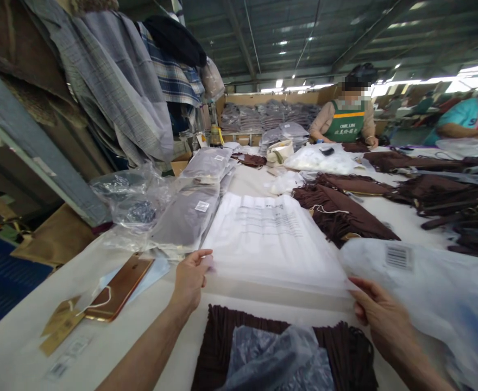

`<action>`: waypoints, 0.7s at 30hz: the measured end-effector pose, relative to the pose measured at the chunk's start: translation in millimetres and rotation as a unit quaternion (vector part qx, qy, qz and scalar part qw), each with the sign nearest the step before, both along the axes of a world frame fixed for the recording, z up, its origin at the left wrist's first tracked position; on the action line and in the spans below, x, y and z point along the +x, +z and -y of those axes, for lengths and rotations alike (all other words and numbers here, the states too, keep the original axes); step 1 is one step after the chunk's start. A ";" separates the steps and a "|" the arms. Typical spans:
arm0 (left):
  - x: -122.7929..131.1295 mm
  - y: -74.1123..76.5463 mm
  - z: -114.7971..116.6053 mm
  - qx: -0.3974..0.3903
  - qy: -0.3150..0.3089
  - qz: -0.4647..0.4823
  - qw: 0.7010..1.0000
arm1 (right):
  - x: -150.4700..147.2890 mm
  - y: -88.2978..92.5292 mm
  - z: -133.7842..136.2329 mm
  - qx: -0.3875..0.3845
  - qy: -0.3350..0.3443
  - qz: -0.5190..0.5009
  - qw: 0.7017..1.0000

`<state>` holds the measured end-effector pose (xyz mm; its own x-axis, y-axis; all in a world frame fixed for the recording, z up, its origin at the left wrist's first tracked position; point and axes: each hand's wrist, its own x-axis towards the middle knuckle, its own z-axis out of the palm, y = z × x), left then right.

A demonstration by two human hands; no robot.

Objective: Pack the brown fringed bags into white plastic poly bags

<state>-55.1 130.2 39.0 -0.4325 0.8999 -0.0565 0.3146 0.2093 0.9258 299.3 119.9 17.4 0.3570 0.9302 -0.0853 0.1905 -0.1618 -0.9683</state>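
Observation:
A translucent white plastic bag [271, 244] with printed lines lies in front of me, its near edge stretched between both hands. My left hand [192, 277] pinches the near left corner between thumb and fingers. At the near right corner, my right hand [375, 304] has its fingers closed on the same bag. Closer to me, below the bag, sits a dark brown fringed piece [214, 347] with a crumpled clear plastic wrap [277, 358] on top.
Left of my left hand are a phone [120, 288] and tan tags [62, 326]. Bagged grey items [186, 217] are stacked behind it. A large plastic bag [426, 282] lies right, with brown fringed pieces [345, 212] beyond. Two people work across the table.

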 end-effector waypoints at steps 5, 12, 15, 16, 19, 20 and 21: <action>0.5 -13.1 6.8 0.010 0.047 0.222 0.974 | -11.2 -0.7 3.6 -0.011 0.011 -0.136 0.991; 8.1 -23.4 36.9 -0.009 -0.022 0.230 0.973 | 10.8 -9.9 25.6 -0.048 0.046 -0.079 0.995; 9.6 -23.4 50.9 -0.043 -0.075 0.099 0.991 | 21.3 -17.3 46.5 -0.042 0.071 0.098 0.992; 9.9 -23.4 54.9 -0.054 -0.080 0.067 0.993 | 22.0 -19.7 53.8 -0.052 0.068 0.147 0.985; 11.1 -22.5 64.8 -0.093 -0.057 0.029 0.994 | 13.8 -21.7 73.7 -0.109 0.021 0.214 0.970; 11.7 -21.6 67.6 -0.108 -0.047 0.026 0.993 | 9.1 -20.2 79.3 -0.124 0.002 0.222 0.967; 12.4 -20.5 70.3 -0.121 -0.036 0.026 0.992 | 4.8 -18.1 84.4 -0.136 -0.011 0.225 0.965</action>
<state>-42.7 59.8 18.5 -0.3583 0.8855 -0.2959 0.2892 0.4067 0.8666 304.1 35.5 -0.7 0.4345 0.8867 -0.1579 0.5748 -0.4080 -0.7093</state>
